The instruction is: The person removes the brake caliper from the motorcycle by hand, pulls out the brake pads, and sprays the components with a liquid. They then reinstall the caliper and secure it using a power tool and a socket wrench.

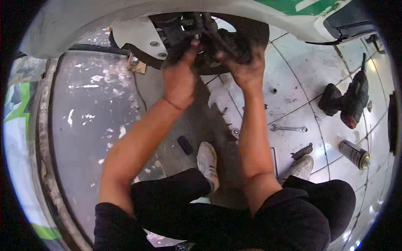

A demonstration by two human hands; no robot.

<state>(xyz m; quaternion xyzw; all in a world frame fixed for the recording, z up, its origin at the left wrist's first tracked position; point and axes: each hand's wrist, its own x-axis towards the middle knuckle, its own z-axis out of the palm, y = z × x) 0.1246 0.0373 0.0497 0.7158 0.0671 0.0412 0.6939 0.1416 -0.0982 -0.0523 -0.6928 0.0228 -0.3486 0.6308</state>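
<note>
Both my hands are raised inside the wheel arch (113, 19) of a white and green vehicle, at the top of the view. My left hand (180, 79) is closed around the left side of a dark, greasy metal part, with the thumb up beside a bolt end (196, 37). On the right, my right hand (248, 71) grips the dark metal part (236, 46), its thumb on the near side and its fingers around the outer edge. Motion blurs both hands, and the fingertips are partly hidden. Left of them shows a pale plate with bolts (138, 35).
On the white tiles at right lie a cordless power tool (354, 98), a combination wrench (289, 128) and a spray can (355, 154). A small black block (184, 145) lies near my left shoe (207, 161). Small hardware and a dirty rag-like piece (302, 151) are scattered about.
</note>
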